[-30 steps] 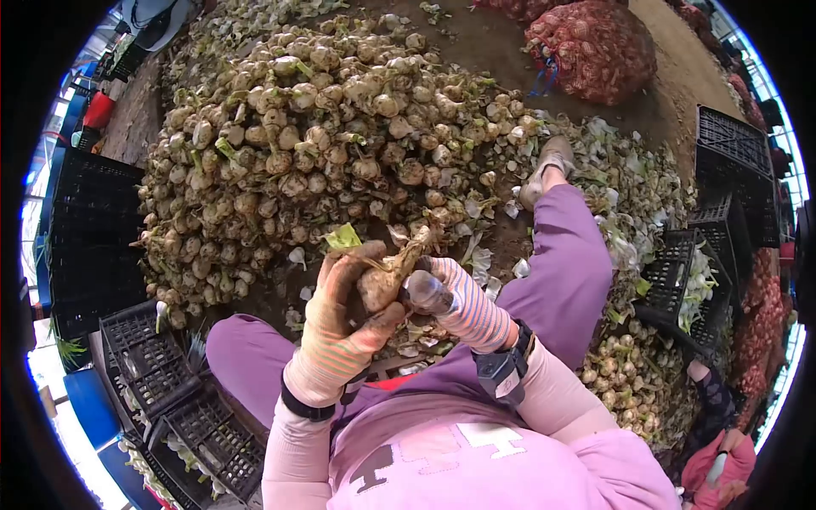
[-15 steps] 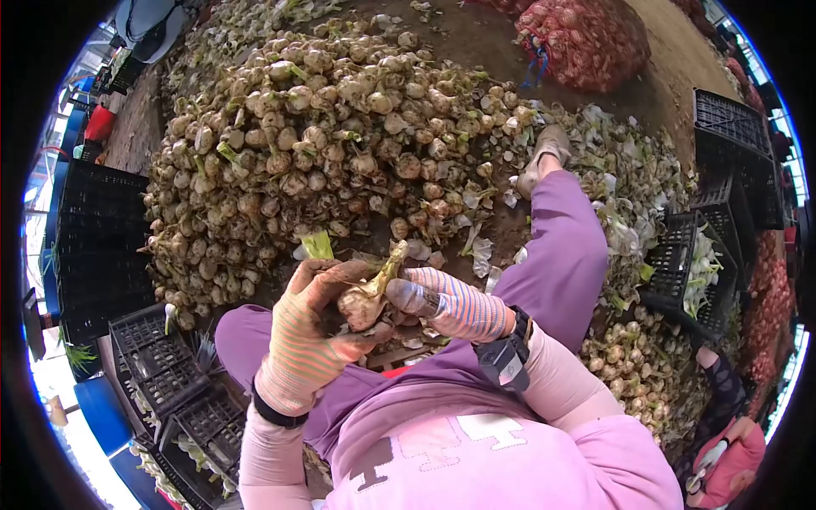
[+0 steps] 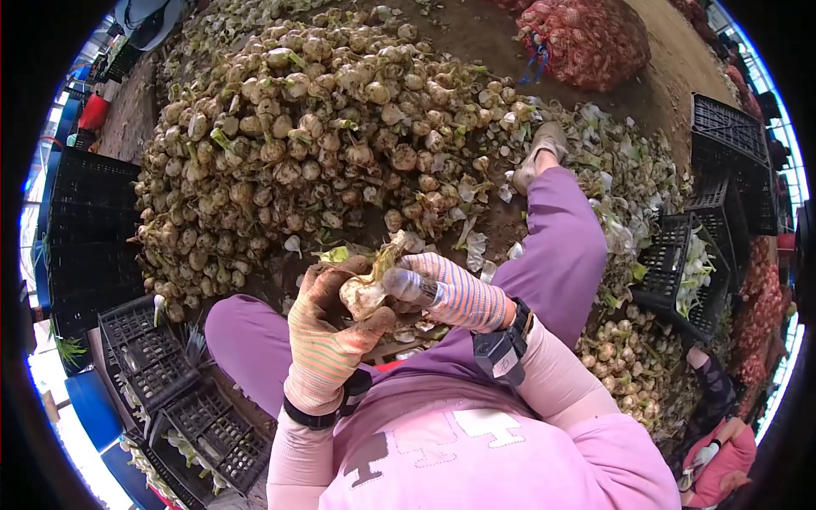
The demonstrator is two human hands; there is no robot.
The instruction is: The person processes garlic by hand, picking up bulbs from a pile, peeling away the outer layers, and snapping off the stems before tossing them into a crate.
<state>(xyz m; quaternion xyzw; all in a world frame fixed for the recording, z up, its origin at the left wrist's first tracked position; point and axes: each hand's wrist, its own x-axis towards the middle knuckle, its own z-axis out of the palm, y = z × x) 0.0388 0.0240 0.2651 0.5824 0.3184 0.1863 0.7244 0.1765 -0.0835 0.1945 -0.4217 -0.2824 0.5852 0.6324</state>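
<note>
A pale garlic bulb (image 3: 363, 297) with dirt on its skin is held in front of my lap. My left hand (image 3: 327, 331), in a striped, soiled glove, cups it from the left with fingers and thumb around it. From the right, my right hand (image 3: 442, 289), gloved too, pinches the bulb's upper side by the dry stalk (image 3: 393, 252). Its thumb presses near the base of that stalk. Just beyond my left fingers lies a yellow-green leaf piece (image 3: 334, 254). A large heap of similar garlic bulbs (image 3: 297, 144) spreads over the ground ahead.
Black crates stand at left (image 3: 149, 348) and right (image 3: 667, 263), the right one holding pale stalks (image 3: 695, 272). A full red mesh sack (image 3: 582, 42) sits beyond my shoe (image 3: 544, 149). More bulbs (image 3: 633, 365) lie by my right knee. Another person (image 3: 722, 463) is at lower right.
My left hand has shifted slightly right and its fingers have opened a little around the bulb. The bulb has turned, and its stalk looks more ragged. The whole view has shifted slightly.
</note>
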